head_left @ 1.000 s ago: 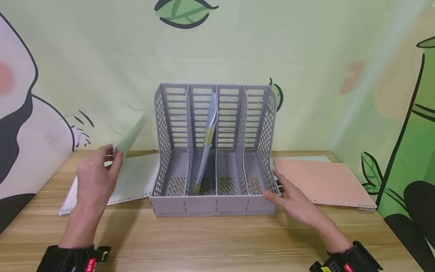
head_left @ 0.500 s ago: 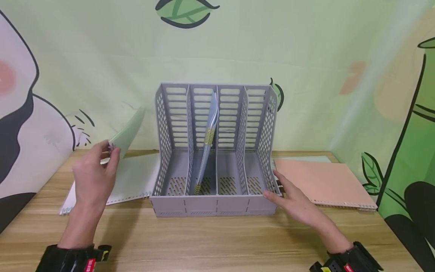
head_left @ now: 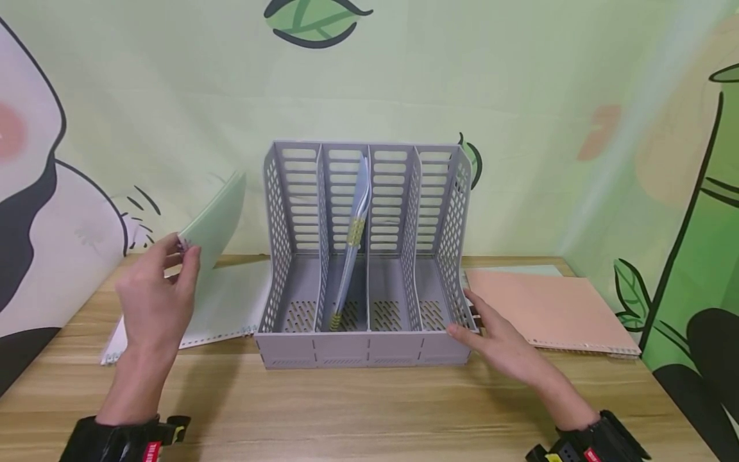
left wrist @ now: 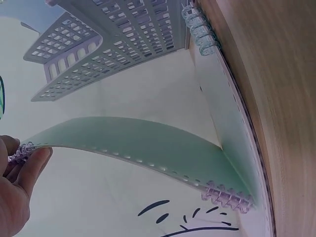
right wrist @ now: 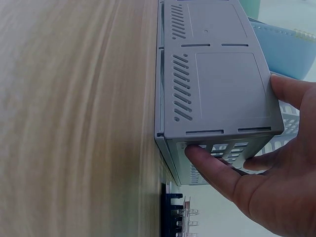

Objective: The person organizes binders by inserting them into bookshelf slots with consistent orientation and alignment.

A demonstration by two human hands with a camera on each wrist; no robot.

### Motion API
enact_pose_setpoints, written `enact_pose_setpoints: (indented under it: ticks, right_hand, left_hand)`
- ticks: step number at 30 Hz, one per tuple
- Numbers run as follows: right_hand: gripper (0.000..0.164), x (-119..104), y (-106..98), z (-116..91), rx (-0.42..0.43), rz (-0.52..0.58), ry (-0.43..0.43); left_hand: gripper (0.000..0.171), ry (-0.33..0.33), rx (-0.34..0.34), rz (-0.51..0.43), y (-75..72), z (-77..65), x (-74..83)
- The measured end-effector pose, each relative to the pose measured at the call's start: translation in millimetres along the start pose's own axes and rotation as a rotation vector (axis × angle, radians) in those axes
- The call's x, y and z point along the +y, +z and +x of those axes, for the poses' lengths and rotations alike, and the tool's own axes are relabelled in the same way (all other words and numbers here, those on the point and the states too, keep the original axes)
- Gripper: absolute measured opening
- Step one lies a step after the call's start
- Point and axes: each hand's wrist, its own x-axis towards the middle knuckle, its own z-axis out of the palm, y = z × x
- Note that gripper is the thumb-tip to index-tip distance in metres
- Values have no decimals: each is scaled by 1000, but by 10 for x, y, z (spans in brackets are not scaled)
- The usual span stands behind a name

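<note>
My left hand [head_left: 154, 301] pinches a light green spiral notebook [head_left: 218, 215] by a corner of its ring-bound edge. In the left wrist view the notebook [left wrist: 128, 136] bows, and its far end reaches down beside another notebook lying on the table. A grey-purple file organizer [head_left: 360, 350] with upright slots stands in the middle. Its second slot from the left holds a blue notebook [head_left: 353, 237], leaning. My right hand [head_left: 502, 337] grips the organizer's front right corner. In the right wrist view the thumb is at the front panel's top edge and the fingers are at the side wall.
Pale notebooks [head_left: 233, 308] lie left of the organizer, partly behind it. On its right, a peach notebook [head_left: 554, 308] lies over a pale blue-green one [head_left: 543, 270]. The wooden table [head_left: 358, 410] ends at a printed cloth backdrop [head_left: 519, 96].
My left hand has shifted slightly left and up, raising the green notebook so that more of its cover shows. The right hand and the organizer have stayed put.
</note>
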Motion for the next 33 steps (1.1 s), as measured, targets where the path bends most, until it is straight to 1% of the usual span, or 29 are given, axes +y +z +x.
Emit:
enact_pose_setpoints:
  ticks: [6, 14, 19, 22, 28, 33]
  right_hand:
    - [83, -5, -2, -2, -3, 11, -6]
    - [84, -4, 3, 2, -3, 17, -7]
    - [85, 0, 2, 1, -3, 17, -9]
    - [85, 1, 0, 1, -3, 19, -12]
    - [83, 3, 5, 5, -4, 25, -12]
    - [82, 2, 4, 3, -4, 25, -11]
  left_hand:
    - [28, 7, 25, -6, -11, 8, 31]
    - [26, -3, 46, -32, -30, 20, 47]
    - [26, -7, 80, -41, -44, 32, 64]
    - [27, -22, 97, -45, -56, 36, 75]
    - [30, -80, 96, -74, -68, 37, 86]
    - [30, -92, 97, -83, -67, 42, 83]
